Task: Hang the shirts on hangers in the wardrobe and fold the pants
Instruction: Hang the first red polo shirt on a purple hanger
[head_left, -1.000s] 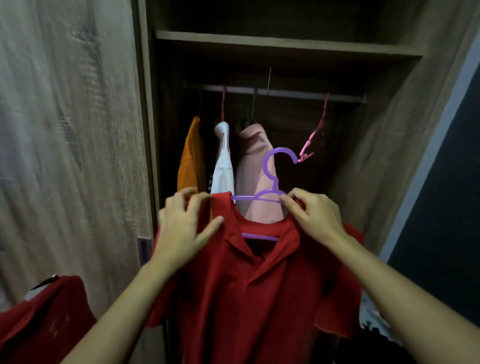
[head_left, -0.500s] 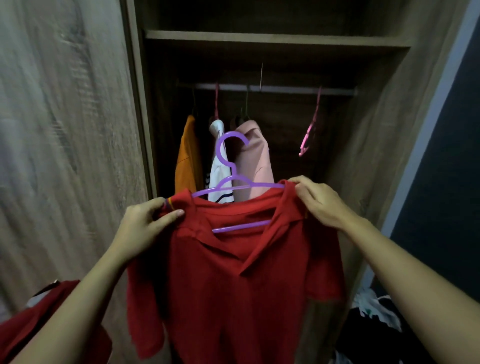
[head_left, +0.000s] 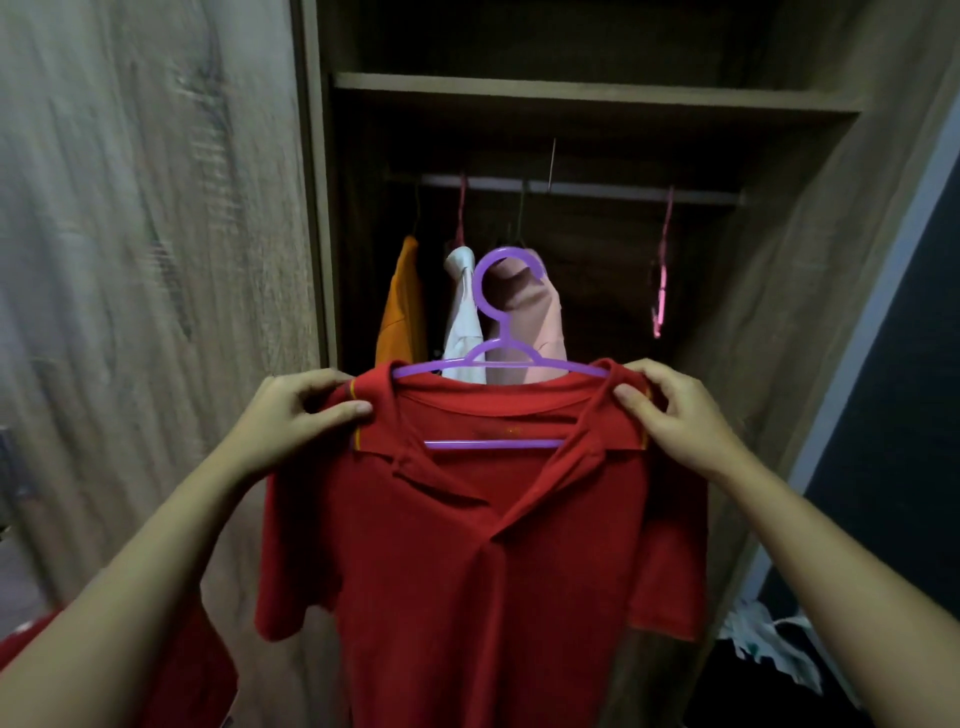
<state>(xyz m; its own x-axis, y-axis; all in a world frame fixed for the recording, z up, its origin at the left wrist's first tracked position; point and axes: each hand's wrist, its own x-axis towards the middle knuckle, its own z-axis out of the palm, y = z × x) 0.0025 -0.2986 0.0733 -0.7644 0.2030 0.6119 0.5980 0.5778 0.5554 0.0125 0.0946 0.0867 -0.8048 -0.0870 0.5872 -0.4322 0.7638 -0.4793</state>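
Red polo shirt (head_left: 483, 545) drapes a purple plastic hanger (head_left: 501, 358); each hand's grip, left hand (head_left: 296, 415), right hand (head_left: 675, 415), pinches its shoulders.

Wardrobe (head_left: 810, 291): open, wood-grain, dim inside; its door panel fills the left of the scene.
Shelf (head_left: 592, 96): a plank across the top of the wardrobe, far and high; what lies on it cannot be told in the dark.
Rail (head_left: 597, 188): a pale bar running left to right just below the shelf.
On the rail, left: an orange shirt (head_left: 401, 306), a white shirt (head_left: 462, 317) and a pink shirt (head_left: 530, 317), hanging close together on hangers.
On the rail, right: an empty pink hanger (head_left: 661, 280), well apart from the shirts.
Near right, low: a heap of dark and white cloth (head_left: 774, 649) beside the wardrobe side.
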